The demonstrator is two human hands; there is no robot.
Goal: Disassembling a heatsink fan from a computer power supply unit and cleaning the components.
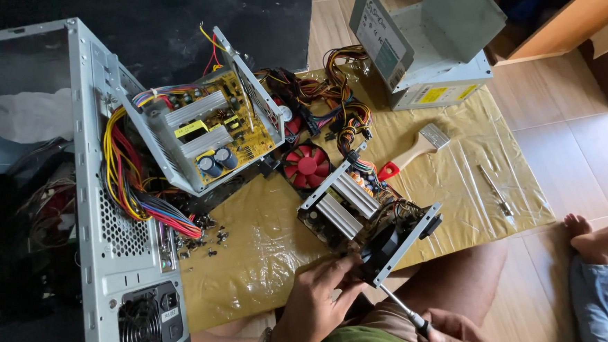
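My left hand (319, 298) grips the near end of an opened power supply unit (362, 213), its fingers on the black fan (383, 250) fixed to a metal plate. The unit's board shows two ribbed heat sinks. My right hand (445, 330) holds a screwdriver (403, 310) by its handle at the bottom edge. The screwdriver's tip meets the near corner of the fan plate.
A second open power supply (201, 131) with a yellow board leans on a grey computer case (123, 222). A red fan (306, 165), cable bundles (338, 86), loose screws (207, 235), a paintbrush (414, 150), another screwdriver (493, 189) and a closed supply box (422, 40) lie on yellow plastic sheeting (253, 264). Another person's foot (595, 235) is at right.
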